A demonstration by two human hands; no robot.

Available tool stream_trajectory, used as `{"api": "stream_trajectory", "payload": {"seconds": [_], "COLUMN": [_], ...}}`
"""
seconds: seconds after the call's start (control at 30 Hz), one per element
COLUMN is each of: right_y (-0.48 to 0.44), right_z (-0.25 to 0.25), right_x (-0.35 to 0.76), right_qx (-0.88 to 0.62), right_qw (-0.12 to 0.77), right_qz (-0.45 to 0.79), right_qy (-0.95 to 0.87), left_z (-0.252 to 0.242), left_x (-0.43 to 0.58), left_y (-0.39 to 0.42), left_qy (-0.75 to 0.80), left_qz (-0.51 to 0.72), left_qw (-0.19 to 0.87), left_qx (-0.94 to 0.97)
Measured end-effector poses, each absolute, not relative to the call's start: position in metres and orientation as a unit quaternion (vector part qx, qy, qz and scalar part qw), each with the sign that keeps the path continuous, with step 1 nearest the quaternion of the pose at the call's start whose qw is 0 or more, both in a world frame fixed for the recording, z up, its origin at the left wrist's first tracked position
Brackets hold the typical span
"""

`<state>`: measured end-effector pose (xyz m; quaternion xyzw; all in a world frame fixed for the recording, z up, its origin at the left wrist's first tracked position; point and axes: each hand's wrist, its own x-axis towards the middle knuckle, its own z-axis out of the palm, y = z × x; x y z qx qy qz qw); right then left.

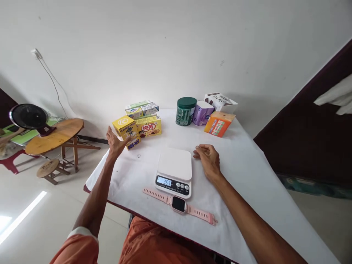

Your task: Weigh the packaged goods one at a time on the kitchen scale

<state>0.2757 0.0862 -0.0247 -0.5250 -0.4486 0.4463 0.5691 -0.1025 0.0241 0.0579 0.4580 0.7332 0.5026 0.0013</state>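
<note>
My left hand (117,142) is open, fingers spread, at the near left side of a yellow carton (125,127) marked "COME ON". Its thumb reaches across the carton's front; whether it touches cannot be made out. Beside my right hand (208,158), whose fingers curl in loosely with nothing visible in them, stands a white digital kitchen scale (175,164). The scale's plate is bare and its lit display (164,181) appears to read 363. In front of the scale a pink-strapped smartwatch (178,204) lies stretched out, its screen dark.
More yellow cartons (150,126) and small boxes (141,108) are grouped at the back left. Along the back right stand a green-lidded canister (186,112), a purple pack (202,113), a white box (220,102) and a tilted orange box (219,124). A fan (29,116) sits on a wooden table.
</note>
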Motion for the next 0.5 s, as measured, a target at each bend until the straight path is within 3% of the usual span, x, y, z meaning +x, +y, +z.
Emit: {"api": "stream_trajectory", "payload": {"seconds": [0.17,0.5], "right_y": [0.081,0.082], "right_z": [-0.022,-0.017], "right_x": [0.279,0.277], "right_qx": [-0.514,-0.499], "right_qw": [0.547,0.557], "right_qz": [0.424,0.425], "right_qy": [-0.507,-0.510], "left_z": [0.054,0.069], "left_x": [-0.122,-0.086], "left_y": [0.047,-0.002], "left_qy": [0.693,0.679], "left_qz": [0.532,0.583], "left_qw": [0.115,0.089], "left_qx": [0.474,0.438]}}
